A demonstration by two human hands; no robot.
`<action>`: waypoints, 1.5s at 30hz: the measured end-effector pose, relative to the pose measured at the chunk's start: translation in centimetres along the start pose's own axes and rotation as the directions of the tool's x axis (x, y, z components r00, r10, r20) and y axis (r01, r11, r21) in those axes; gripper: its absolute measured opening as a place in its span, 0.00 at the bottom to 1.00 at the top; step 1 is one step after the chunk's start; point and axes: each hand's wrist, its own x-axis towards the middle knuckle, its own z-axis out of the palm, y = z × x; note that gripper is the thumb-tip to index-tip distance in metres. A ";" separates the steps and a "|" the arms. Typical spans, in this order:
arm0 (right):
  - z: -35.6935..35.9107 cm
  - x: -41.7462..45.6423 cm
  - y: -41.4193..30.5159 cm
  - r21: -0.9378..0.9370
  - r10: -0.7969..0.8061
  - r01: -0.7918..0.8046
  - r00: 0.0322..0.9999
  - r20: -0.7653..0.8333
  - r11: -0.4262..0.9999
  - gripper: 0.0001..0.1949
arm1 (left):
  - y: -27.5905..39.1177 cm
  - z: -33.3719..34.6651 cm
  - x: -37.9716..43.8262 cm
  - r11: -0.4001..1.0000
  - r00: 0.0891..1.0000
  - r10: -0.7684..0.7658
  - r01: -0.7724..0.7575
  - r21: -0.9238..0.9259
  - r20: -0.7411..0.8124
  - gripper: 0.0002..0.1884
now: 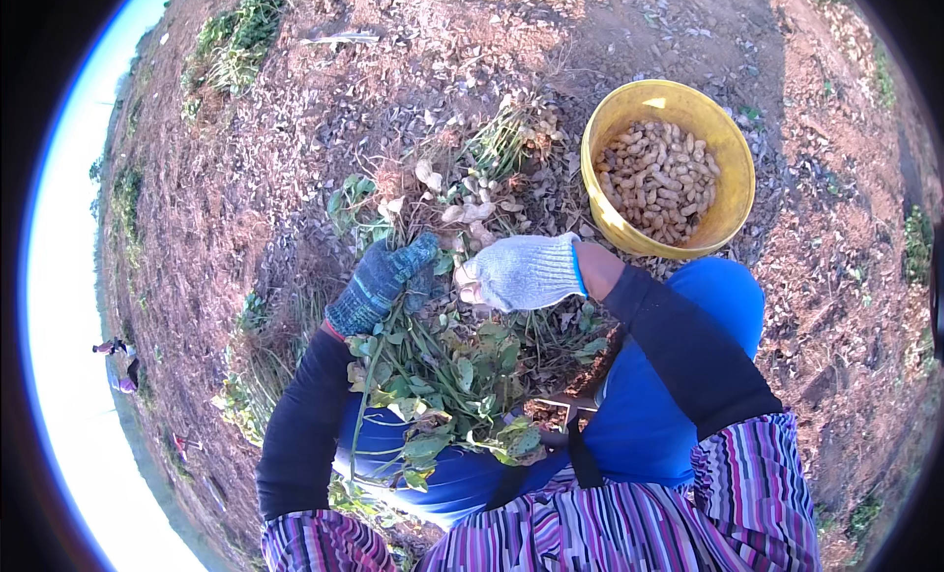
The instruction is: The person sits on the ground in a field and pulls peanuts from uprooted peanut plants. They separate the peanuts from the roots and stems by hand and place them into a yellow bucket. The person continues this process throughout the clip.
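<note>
My left hand [387,280], in a dark blue-green knitted glove, is closed around the stems of an uprooted peanut plant [435,380]. Its leafy end hangs down over my lap, while roots and peanut pods [472,212] stick out beyond my fist. Close beside them is my right hand [520,273], in a pale grey knitted glove with bare fingertips showing. Those fingers are curled next to the pods and stems; whether a pod is between them is hidden. Up and to the right of this hand stands a yellow bucket [601,207], partly filled with picked peanuts [660,177].
Another peanut bunch [516,133] lies on the leaf-littered soil past my hands. More pulled plants [258,365] are heaped left of my left arm. My knee [719,295] is close to the bucket. Far off at the left are people [125,362].
</note>
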 end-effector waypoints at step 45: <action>0.7 -9.7 -9.4 -0.783 -0.364 -0.153 0.820 -0.441 0.603 0.06 | 0.7 -0.2 -0.5 0.885 0.980 0.145 -0.069 -0.460 0.133 0.19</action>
